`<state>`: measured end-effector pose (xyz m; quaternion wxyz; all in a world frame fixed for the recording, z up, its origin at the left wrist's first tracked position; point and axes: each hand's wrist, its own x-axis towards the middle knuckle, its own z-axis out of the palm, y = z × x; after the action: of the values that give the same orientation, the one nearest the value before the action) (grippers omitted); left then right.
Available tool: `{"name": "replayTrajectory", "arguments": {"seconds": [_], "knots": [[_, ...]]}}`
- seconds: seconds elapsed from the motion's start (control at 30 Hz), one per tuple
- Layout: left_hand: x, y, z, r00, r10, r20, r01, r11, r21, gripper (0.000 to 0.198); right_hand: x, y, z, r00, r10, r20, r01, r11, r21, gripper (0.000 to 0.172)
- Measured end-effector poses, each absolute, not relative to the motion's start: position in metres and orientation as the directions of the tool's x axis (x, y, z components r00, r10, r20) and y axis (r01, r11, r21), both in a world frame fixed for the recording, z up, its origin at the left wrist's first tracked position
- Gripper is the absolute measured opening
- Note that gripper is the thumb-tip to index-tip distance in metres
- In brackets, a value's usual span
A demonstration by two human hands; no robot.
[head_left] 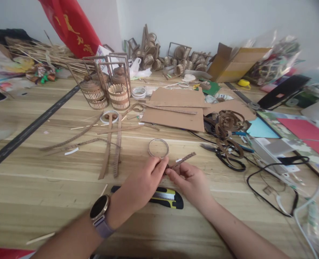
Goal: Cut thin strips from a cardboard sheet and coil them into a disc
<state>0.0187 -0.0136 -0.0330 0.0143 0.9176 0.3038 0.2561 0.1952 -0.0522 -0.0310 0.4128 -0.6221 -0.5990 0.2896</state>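
Note:
Both my hands meet over the wooden table, fingers closed on a narrow corrugated cardboard strip [185, 159]. My left hand [145, 180], a watch on its wrist, pinches the strip's near end, partly hidden by the fingers. My right hand [190, 181] grips it between thumb and fingers, and its free end sticks out up and to the right. Just beyond my left fingertips lies a thin round ring [158, 139]. A yellow and black box cutter [170, 198] rests on the table beneath my hands.
Cardboard strips [108, 151] lie at left. Small slatted buckets [118, 98] stand behind them. Flat cardboard sheets [172, 117] are at centre back. Scissors [233, 162] and a coil of cardboard strips [229, 122] sit at right, near a power strip [272, 154] and cables.

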Motion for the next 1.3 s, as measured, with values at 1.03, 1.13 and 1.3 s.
{"name": "replayTrajectory", "arguments": {"seconds": [1.03,1.13,1.3], "knots": [[0.01,0.005,-0.019,0.512,0.767,0.386,0.572,-0.64,0.512,0.022,0.206,-0.021,-0.057,-0.362,0.855,0.372,0.841,0.472,-0.265,0.029],[0.009,0.005,-0.015,0.581,0.735,0.348,0.51,-0.663,0.549,0.023,0.204,-0.022,-0.057,-0.367,0.857,0.361,0.84,0.473,-0.268,0.025],[0.007,0.007,-0.009,0.751,0.618,0.233,0.415,-0.716,0.561,0.033,0.211,-0.028,-0.048,-0.328,0.847,0.418,0.746,0.504,-0.436,0.017]]}}
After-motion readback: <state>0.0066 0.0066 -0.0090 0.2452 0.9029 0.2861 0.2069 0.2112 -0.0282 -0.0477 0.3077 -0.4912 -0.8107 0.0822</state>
